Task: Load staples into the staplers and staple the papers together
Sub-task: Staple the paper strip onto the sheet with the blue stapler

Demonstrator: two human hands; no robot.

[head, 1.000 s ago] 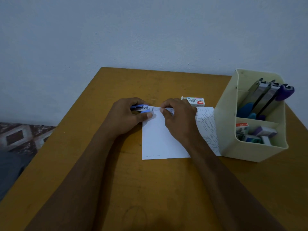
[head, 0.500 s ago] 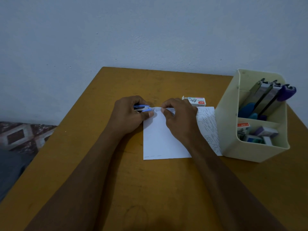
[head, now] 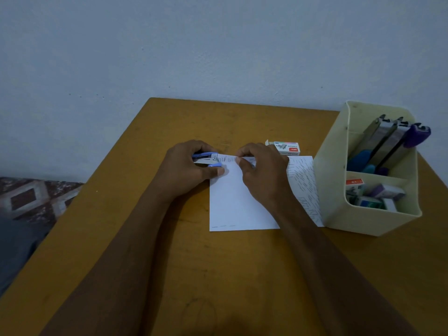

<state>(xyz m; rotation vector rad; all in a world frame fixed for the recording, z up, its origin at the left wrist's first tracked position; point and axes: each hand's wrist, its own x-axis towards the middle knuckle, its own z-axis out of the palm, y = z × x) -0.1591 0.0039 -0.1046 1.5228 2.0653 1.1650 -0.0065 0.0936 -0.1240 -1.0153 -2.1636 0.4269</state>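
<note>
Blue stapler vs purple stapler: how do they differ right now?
The blue stapler is gripped in the left hand; the purple stapler is untouched. The blue stapler lies roughly level at the papers' far left corner; the purple stapler leans on end in the organizer. Both are staplers with coloured plastic bodies.

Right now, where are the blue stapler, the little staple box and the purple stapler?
blue stapler (head: 206, 155): head view, on its blue top arm.
staple box (head: 287, 148): head view, on its printed face.
purple stapler (head: 417, 135): head view, on its purple top end.
</note>
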